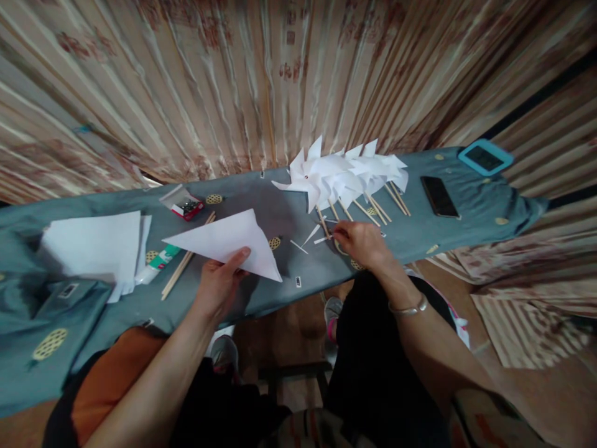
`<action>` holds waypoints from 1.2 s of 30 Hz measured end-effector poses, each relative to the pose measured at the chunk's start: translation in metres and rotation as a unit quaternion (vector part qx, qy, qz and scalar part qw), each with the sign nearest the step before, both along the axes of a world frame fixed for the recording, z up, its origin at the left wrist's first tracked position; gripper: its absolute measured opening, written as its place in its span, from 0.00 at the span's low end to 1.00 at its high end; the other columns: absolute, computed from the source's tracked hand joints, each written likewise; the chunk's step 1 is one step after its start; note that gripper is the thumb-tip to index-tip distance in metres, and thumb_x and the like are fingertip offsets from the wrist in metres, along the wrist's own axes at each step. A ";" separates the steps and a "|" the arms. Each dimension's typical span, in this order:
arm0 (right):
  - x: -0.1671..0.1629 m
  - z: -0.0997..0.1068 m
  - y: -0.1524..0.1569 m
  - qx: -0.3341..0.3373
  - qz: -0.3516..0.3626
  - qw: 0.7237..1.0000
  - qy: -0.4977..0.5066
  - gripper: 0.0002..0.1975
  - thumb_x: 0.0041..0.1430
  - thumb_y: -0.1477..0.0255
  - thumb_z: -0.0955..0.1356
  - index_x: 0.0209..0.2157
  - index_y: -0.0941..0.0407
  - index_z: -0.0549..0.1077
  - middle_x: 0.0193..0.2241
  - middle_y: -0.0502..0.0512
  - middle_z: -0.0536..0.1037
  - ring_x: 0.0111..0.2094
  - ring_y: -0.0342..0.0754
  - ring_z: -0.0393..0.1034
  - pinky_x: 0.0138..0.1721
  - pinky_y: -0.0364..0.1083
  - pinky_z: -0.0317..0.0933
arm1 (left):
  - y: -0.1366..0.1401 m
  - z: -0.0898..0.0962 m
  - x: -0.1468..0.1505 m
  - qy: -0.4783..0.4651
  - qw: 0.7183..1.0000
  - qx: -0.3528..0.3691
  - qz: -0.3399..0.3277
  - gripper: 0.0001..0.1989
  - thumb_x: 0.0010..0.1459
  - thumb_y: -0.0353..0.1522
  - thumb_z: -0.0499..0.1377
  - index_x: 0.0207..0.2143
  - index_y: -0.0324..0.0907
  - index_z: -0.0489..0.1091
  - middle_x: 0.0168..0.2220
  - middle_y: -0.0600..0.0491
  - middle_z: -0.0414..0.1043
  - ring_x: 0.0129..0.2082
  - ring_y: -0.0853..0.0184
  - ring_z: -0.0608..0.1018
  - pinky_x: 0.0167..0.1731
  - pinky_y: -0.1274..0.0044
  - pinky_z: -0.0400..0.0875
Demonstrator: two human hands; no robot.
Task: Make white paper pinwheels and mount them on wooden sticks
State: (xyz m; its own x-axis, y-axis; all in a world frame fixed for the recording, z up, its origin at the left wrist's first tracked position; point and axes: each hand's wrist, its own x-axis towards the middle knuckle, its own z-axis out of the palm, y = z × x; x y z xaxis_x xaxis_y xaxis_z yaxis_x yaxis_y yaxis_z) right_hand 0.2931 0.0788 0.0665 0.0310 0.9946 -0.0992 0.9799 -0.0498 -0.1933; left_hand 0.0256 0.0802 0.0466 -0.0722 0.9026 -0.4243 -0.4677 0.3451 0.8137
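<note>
My left hand [221, 280] is closed on a sheet of white paper [228, 239] folded into a triangle, thumb on top and fingers beneath. The paper is held above the table, its long point to the left. My right hand [359, 241] has its fingers pinched together low over the tabletop, close to the lower end of a pinwheel stick; what they grip, if anything, is too small to make out. Partly under that hand shows a pale ring-shaped thing [341, 247]. Thin white paper strips [310, 235] lie just left of it.
Several white paper pinwheels [333, 174] on sticks lie in an overlapping row behind. Leftward are a paper stack [93, 242], a glue stick [161, 261], wooden sticks [176, 277] and a small red box [186, 206]. A phone [439, 196] and blue-framed device [485, 157] lie right.
</note>
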 end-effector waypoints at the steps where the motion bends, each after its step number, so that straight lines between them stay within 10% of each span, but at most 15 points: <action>1: 0.009 0.001 -0.002 -0.021 -0.015 0.998 -0.062 0.12 0.62 0.71 0.64 0.41 0.58 0.77 0.35 0.63 0.82 0.37 0.54 0.76 0.38 0.47 0.61 | 0.001 0.000 -0.001 -0.002 1.000 -0.004 0.001 0.11 0.37 0.27 0.73 0.26 0.40 0.76 0.30 0.53 0.80 0.27 0.67 0.78 0.24 0.81 0.73; 18: 0.020 0.001 -0.037 -0.064 -0.011 0.983 -0.170 0.14 0.60 0.71 0.64 0.45 0.62 0.73 0.33 0.67 0.81 0.37 0.58 0.77 0.35 0.48 0.61 | 0.005 0.001 0.000 -0.048 0.999 -0.012 0.006 0.13 0.36 0.23 0.72 0.27 0.39 0.76 0.29 0.55 0.79 0.24 0.72 0.77 0.20 0.85 0.70; 23: 0.028 0.009 -0.091 -0.107 -0.077 0.984 0.120 0.14 0.55 0.64 0.69 0.42 0.54 0.75 0.31 0.54 0.82 0.31 0.51 0.76 0.33 0.47 0.63 | 0.008 0.010 -0.002 -0.072 0.997 -0.003 0.017 0.14 0.35 0.22 0.71 0.27 0.37 0.74 0.28 0.56 0.78 0.24 0.73 0.78 0.20 0.85 0.71; 26: 0.012 0.009 -0.114 -0.161 -0.090 0.858 0.479 0.19 0.49 0.61 0.73 0.42 0.54 0.75 0.32 0.54 0.81 0.26 0.46 0.74 0.24 0.43 0.60 | 0.013 0.018 -0.004 -0.090 0.995 0.004 0.036 0.13 0.37 0.19 0.68 0.27 0.38 0.73 0.26 0.57 0.77 0.24 0.73 0.78 0.20 0.86 0.70; 31: -0.038 0.008 -0.091 -0.256 -0.119 0.635 0.719 0.25 0.41 0.68 0.78 0.44 0.52 0.75 0.31 0.52 0.81 0.27 0.43 0.74 0.23 0.39 0.60 | 0.026 0.025 -0.017 -0.109 0.991 0.036 0.071 0.12 0.40 0.18 0.67 0.27 0.37 0.71 0.26 0.55 0.77 0.25 0.73 0.78 0.24 0.84 0.72; 33: -0.055 0.009 -0.066 -0.254 -0.126 0.575 0.767 0.22 0.39 0.69 0.79 0.39 0.54 0.77 0.32 0.53 0.81 0.31 0.45 0.75 0.32 0.42 0.67 | 0.030 0.028 -0.024 -0.098 0.991 0.039 0.083 0.10 0.42 0.19 0.66 0.27 0.36 0.71 0.26 0.56 0.76 0.24 0.73 0.77 0.23 0.84 0.71; 36: -0.075 0.007 -0.031 -0.267 -0.105 0.558 0.779 0.18 0.40 0.67 0.78 0.36 0.55 0.79 0.32 0.55 0.81 0.31 0.45 0.74 0.34 0.43 0.68 | 0.035 0.032 -0.035 -0.097 0.987 0.056 0.117 0.10 0.43 0.18 0.64 0.28 0.37 0.71 0.26 0.57 0.76 0.25 0.73 0.78 0.24 0.83 0.72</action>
